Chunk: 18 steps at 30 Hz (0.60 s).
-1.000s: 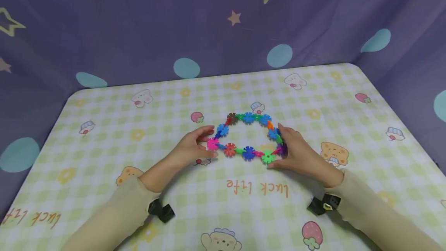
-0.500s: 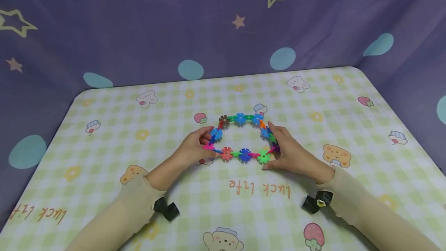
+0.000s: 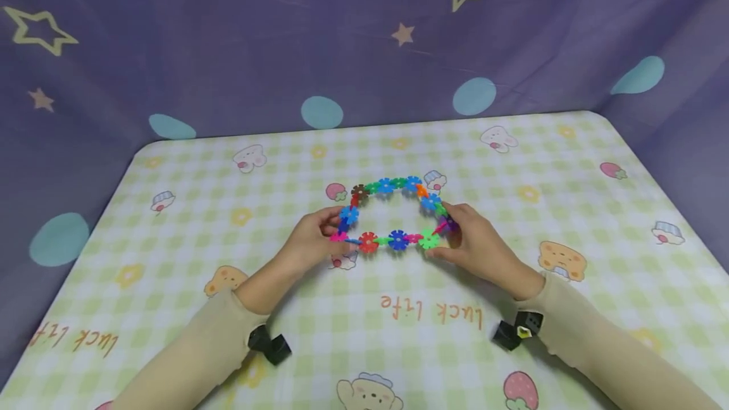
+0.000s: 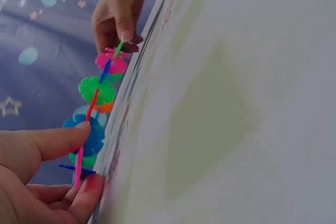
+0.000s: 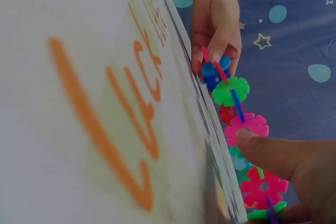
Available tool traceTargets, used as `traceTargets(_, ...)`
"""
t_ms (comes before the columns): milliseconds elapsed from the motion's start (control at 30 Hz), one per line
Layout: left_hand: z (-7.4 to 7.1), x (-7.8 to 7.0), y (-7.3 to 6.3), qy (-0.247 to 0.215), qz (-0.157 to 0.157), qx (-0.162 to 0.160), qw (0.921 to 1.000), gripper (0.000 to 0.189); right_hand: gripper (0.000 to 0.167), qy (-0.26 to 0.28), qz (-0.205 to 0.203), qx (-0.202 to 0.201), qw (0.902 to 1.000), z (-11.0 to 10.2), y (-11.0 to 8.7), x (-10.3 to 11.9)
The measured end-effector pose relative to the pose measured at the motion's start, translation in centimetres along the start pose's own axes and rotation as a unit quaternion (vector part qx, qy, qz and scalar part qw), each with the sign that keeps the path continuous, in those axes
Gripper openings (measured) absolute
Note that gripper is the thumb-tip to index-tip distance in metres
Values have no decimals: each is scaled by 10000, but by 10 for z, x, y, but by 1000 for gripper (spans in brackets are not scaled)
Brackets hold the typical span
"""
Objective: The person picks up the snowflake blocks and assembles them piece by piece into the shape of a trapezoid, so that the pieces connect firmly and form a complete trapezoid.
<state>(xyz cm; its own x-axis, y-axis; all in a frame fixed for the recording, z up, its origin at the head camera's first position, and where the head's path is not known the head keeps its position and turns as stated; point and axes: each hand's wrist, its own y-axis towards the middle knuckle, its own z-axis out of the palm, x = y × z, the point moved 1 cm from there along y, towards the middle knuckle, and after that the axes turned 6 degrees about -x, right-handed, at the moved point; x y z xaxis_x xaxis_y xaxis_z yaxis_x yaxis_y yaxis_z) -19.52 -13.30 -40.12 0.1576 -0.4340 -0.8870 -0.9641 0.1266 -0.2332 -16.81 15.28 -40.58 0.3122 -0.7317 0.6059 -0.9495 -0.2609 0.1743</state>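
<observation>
A closed ring of colourful plastic snowflake discs (image 3: 398,240), slotted edge to edge, is held between both hands close over the table in the head view. My left hand (image 3: 312,239) pinches its left corner at the pink disc (image 3: 340,237), thumb in front and fingers behind. On the other side, my right hand (image 3: 478,248) grips the right corner, by the purple disc (image 3: 451,225) and the light green disc (image 3: 429,239). The brown disc (image 3: 360,193) marks the far left bend. In the left wrist view, the thumb (image 4: 63,141) presses against the linked discs.
A green-and-white checked cloth (image 3: 273,347) with printed cartoons and lettering covers the table. Behind the far edge hangs a purple curtain (image 3: 245,43) with stars and blue spots. A small black camera (image 3: 269,343) sits on the left wrist, another (image 3: 517,329) on the right.
The left fingers have closed on the pink corner. The ring has shifted left across the cloth and slightly away, with the right hand moving left along with it. The head view has panned a little.
</observation>
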Motion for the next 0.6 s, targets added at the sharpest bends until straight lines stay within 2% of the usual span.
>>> traceTargets(167, 1, 5, 8, -255, -159, -54, 9995, 68, 101, 66, 303, 267, 9992, 5, -1, -2)
traceTargets(300, 3, 8, 7, -455, -120, -26, 9989, 67, 98, -78, 285, 200, 9994, 6, -4, -5)
traceTargets(600, 7, 15, 1, -360, -177, 171, 9990, 64, 94, 38, 290, 189, 9994, 10, -18, -16)
